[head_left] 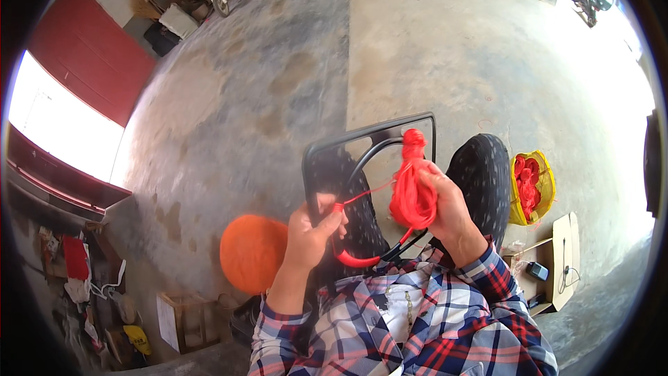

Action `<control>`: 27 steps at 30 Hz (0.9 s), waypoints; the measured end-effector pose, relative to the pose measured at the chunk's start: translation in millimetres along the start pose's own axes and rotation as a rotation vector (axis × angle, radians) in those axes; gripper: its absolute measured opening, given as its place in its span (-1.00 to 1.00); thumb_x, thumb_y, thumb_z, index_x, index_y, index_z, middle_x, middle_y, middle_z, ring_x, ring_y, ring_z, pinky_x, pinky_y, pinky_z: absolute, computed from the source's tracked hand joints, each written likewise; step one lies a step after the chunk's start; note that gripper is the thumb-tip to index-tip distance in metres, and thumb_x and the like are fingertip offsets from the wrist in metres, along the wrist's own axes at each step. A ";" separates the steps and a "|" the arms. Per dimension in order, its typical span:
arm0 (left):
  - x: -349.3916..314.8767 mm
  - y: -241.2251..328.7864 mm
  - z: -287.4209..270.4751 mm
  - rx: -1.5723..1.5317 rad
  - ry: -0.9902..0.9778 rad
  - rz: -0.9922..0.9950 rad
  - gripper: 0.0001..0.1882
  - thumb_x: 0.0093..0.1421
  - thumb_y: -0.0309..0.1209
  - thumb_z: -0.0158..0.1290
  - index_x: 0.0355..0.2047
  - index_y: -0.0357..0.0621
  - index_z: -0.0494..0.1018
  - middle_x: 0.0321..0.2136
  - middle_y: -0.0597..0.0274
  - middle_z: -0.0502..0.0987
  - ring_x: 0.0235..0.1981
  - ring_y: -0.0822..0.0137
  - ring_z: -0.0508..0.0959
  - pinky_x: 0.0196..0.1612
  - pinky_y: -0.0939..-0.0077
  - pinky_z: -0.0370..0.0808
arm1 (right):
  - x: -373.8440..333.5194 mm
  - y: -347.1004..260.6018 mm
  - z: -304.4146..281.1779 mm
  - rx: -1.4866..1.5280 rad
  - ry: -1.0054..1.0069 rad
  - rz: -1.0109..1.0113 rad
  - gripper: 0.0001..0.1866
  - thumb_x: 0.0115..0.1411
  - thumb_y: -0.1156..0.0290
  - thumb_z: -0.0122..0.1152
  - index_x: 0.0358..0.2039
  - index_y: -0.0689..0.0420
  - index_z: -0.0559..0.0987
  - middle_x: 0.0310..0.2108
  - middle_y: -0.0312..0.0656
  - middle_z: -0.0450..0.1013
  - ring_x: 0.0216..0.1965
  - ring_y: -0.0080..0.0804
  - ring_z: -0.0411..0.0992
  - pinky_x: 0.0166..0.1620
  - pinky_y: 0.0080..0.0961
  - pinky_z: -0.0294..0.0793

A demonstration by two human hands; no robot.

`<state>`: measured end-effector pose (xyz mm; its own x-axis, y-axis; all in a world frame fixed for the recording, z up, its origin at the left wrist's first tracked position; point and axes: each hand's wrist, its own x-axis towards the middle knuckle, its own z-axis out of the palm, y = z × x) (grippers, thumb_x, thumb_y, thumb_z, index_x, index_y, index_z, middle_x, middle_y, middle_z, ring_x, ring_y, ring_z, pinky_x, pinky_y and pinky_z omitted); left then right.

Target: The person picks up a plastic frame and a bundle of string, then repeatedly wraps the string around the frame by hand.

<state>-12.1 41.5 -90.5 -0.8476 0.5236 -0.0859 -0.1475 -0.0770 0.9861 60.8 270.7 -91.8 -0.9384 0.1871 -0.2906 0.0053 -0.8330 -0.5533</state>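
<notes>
A red strand (369,191) runs taut from left hand (309,235) to right hand (449,205) across a dark frame (365,130)
Leftmost, a smooth orange round object (254,254) sits by the left forearm; the left hand's fingers pinch narrowly at a red-wrapped spot, seemingly to keep the strand tight, though whether they also grip the frame I cannot tell; the slim, round-cornered frame seems to rest over the lap, likely sparing the hands its weight, with a curved bar inside whose lower stretch (358,260) is glossy red; the right hand's fingers close round a looped, knob-topped red bundle (414,202), perhaps so it stays gathered; rightmost, an open yellow container (515,205) of red cord (529,184) stands on the floor near the right knee, probably for easy reach
</notes>
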 end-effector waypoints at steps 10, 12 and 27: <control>5.5 36.7 38.4 0.601 -0.158 0.545 -0.19 0.09 -0.59 0.10 0.33 -0.23 0.00 0.25 0.07 0.21 0.18 0.26 0.33 0.18 0.43 0.27 | 2.7 -12.2 34.4 -0.722 -0.248 -0.331 -0.81 0.18 0.43 0.23 -0.23 0.26 0.55 -0.40 -0.28 0.53 -0.34 -0.63 0.45 -0.22 -0.63 0.45; 8.0 30.6 30.0 0.411 -0.233 0.441 -0.14 0.10 -0.51 0.14 0.34 -0.24 -0.07 0.25 0.09 0.22 0.24 0.28 0.27 0.25 0.38 0.18 | 19.0 1.5 -1.4 -0.226 -0.383 -0.111 -0.78 0.23 0.34 0.13 -0.22 0.21 0.55 -0.33 -0.23 0.54 -0.26 -0.57 0.48 -0.16 -0.53 0.45; 11.7 -5.7 10.7 0.226 -0.311 0.410 -0.65 0.06 -0.52 0.18 -0.10 -0.27 0.49 0.29 0.05 0.12 0.29 0.22 0.17 0.24 0.38 0.14 | 35.1 34.2 -36.7 0.161 -0.149 0.130 -0.60 0.06 0.25 0.20 -0.09 0.13 0.50 -0.10 -0.12 0.51 -0.05 -0.27 0.48 0.03 -0.19 0.48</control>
<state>-15.7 57.1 -95.6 -0.6177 0.7172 0.3228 0.3040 -0.1608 0.9390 40.7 267.9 -149.5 -0.9740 0.0045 -0.2264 0.0850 -0.9194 -0.3840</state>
